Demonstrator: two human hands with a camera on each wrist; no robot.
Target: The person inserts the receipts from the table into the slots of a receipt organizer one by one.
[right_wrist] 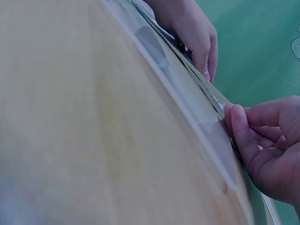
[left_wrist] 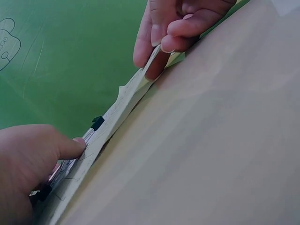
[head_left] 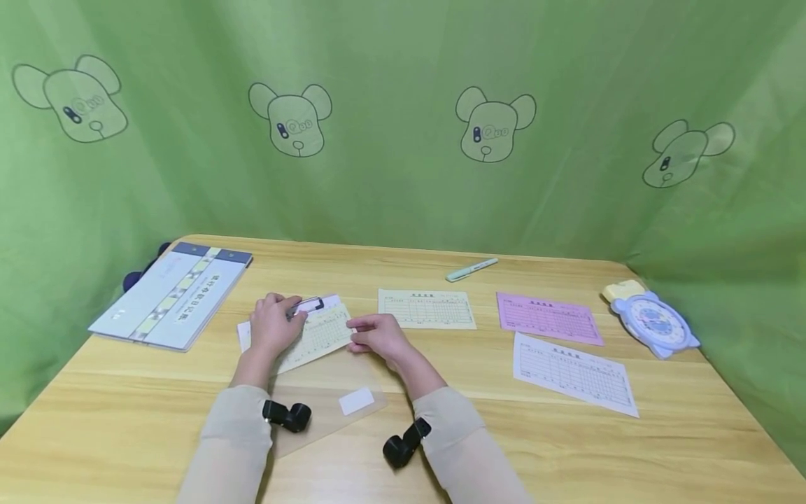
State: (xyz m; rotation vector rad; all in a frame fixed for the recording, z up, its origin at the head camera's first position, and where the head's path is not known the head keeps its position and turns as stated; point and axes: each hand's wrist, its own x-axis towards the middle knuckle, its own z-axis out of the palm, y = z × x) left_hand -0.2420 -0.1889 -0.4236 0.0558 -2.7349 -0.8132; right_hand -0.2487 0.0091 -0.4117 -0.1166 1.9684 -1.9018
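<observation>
A pale yellow-green printed form (head_left: 324, 337) lies tilted over a clipboard with a metal clip (head_left: 308, 305), with a translucent sheet (head_left: 315, 406) bearing a white label beneath. My left hand (head_left: 272, 327) grips the clipboard's clip end, its thumb on the form's edge near the clip; the left wrist view shows this thumb (left_wrist: 70, 147) close. At the form's right end my right hand (head_left: 382, 339) pinches the corner between thumb and fingers. In the right wrist view the right hand (right_wrist: 272, 140) holds that paper edge, and the left hand (right_wrist: 190, 33) is beyond it.
A blue-white ledger book (head_left: 173, 297) lies at the left. A pale green form (head_left: 427, 309), a pink form (head_left: 549, 318) and a white form (head_left: 574, 373) lie to the right. A pen (head_left: 472, 269) rests behind them; a blue clock-like object (head_left: 655, 322) and a yellow block (head_left: 623, 289) are far right.
</observation>
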